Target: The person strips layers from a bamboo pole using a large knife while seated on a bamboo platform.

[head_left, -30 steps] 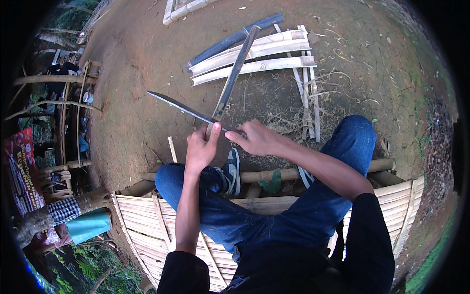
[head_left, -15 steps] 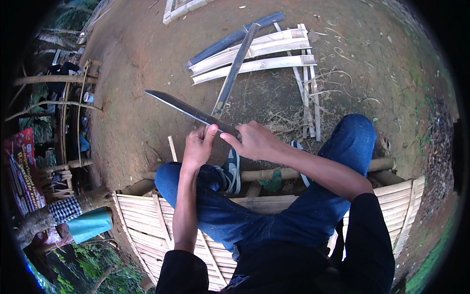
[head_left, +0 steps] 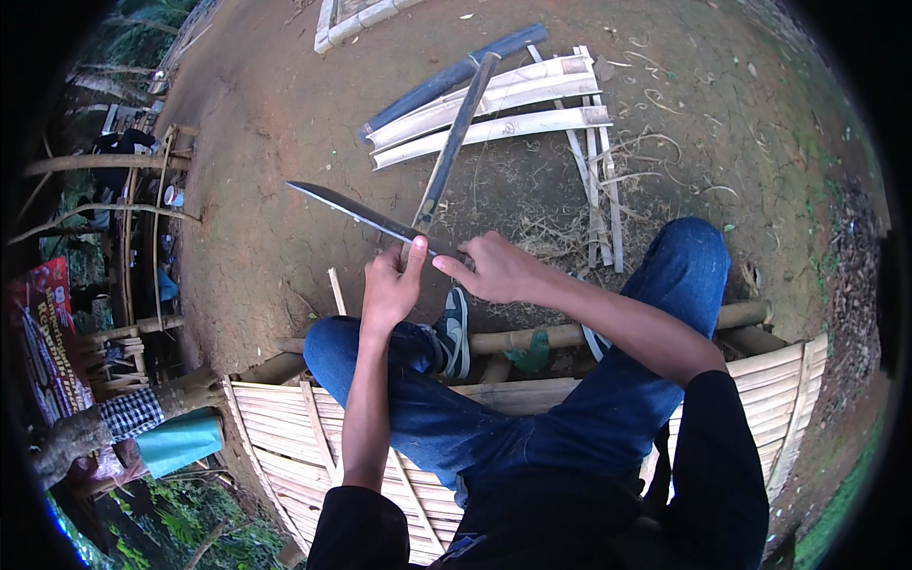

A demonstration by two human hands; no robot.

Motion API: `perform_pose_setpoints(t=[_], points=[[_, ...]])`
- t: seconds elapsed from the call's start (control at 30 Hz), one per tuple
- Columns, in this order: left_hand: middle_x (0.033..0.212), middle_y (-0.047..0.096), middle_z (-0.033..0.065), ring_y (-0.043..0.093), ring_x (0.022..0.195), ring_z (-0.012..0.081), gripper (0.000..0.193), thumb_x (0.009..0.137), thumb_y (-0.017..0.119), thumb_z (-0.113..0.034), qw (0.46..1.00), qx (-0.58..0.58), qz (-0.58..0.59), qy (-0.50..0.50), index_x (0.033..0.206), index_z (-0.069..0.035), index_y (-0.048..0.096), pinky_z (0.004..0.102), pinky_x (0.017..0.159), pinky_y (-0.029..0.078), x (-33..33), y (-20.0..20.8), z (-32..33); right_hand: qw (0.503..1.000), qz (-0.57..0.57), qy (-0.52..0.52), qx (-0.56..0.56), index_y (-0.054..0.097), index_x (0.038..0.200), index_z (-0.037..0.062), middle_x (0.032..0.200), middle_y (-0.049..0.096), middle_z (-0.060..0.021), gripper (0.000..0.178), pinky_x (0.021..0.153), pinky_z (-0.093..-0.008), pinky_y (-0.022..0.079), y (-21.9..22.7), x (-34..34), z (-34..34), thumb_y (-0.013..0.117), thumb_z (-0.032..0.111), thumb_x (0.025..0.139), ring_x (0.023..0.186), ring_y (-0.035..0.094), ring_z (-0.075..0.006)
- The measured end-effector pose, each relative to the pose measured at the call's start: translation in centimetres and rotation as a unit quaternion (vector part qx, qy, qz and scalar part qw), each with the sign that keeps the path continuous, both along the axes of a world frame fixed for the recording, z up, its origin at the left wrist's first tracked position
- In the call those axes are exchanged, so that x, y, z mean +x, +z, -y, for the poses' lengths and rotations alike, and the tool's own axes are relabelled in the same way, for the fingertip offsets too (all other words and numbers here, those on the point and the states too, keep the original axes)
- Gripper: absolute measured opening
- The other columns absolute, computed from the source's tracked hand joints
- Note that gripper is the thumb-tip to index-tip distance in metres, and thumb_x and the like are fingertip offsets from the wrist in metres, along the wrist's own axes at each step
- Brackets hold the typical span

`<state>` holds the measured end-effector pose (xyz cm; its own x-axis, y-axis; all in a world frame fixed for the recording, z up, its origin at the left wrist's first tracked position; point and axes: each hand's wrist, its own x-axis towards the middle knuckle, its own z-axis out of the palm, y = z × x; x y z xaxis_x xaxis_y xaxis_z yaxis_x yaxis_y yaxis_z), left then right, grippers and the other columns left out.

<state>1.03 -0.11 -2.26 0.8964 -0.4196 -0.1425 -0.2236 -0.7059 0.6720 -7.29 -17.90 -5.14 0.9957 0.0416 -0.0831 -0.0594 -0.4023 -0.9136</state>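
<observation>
My left hand (head_left: 389, 290) is closed round the near end of a long dark bamboo strip (head_left: 458, 142), its thumb lying up against the blade. The strip slants away from me to the far right, over split bamboo pieces. In my right hand (head_left: 499, 269) is a machete (head_left: 356, 209), gripped by a handle that the fingers mostly hide. Its long blade points to the far left and crosses the strip just beyond my left thumb. The two hands are close together above the gap between my knees.
Pale split bamboo pieces (head_left: 503, 126) and a dark bamboo pole (head_left: 408, 100) lie on the soil ahead. Thin shavings (head_left: 560, 223) are scattered beside upright-lying slats (head_left: 608, 190). I sit on a slatted bamboo bench (head_left: 275, 427). Poles and hanging cloths (head_left: 180, 442) stand at left.
The machete's tip has shifted slightly right and nearer, and the strip's far end has come a little toward me. Both hands keep their hold.
</observation>
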Motion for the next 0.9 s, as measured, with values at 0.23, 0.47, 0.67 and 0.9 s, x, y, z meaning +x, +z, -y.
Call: perform_pose_setpoints(t=[0.23, 0.47, 0.67, 0.9], points=[[0.05, 0.039, 0.0122, 0.037, 0.053, 0.0122, 0.062, 0.091, 0.062, -0.05, 1.0, -0.01, -0.01, -0.01, 0.07, 0.007, 0.056, 0.0366, 0.048, 0.035, 0.7, -0.9, -1.0, 0.999, 0.01, -0.018, -0.032, 0.057, 0.06, -0.0091, 0.049, 0.048, -0.0275, 0.067, 0.051, -0.0486, 0.043, 0.1, 0.0, -0.4, 0.054, 0.049, 0.093, 0.048, 0.054, -0.0418], [0.051, 0.04, 0.0123, 0.038, 0.053, 0.013, 0.061, 0.092, 0.062, -0.049, 0.998, -0.033, -0.043, -0.011, 0.068, 0.006, 0.055, 0.0358, 0.049, 0.036, 0.8, -1.0, -1.2, 0.997, -0.013, -0.018, -0.068, 0.06, 0.064, -0.0106, 0.051, 0.052, -0.028, 0.066, 0.053, -0.0483, 0.047, 1.0, -0.1, -0.5, 0.054, 0.048, 0.093, 0.053, 0.061, -0.0428], [0.052, 0.05, 0.0174, 0.046, 0.052, 0.0152, 0.06, 0.093, 0.061, -0.049, 1.0, 0.026, 0.004, -0.01, 0.072, 0.007, 0.059, 0.0379, 0.052, 0.042, 0.4, -0.6, -0.4, 0.984, 0.043, -0.044, -0.17, 0.061, 0.066, -0.0113, 0.052, 0.054, -0.0269, 0.066, 0.052, -0.0467, 0.049, 1.0, 0.0, -0.1, 0.053, 0.049, 0.093, 0.054, 0.064, -0.0393], [0.053, 0.051, 0.0165, 0.047, 0.055, 0.0132, 0.06, 0.094, 0.058, -0.049, 0.999, 0.044, 0.008, -0.009, 0.074, 0.008, 0.061, 0.0381, 0.053, 0.043, -0.6, 1.0, 1.0, 0.999, -0.052, 0.001, -0.007, 0.059, 0.06, -0.0087, 0.047, 0.049, -0.0218, 0.071, 0.051, -0.046, 0.046, 0.1, 0.5, 0.5, 0.049, 0.053, 0.094, 0.045, 0.054, -0.0331]])
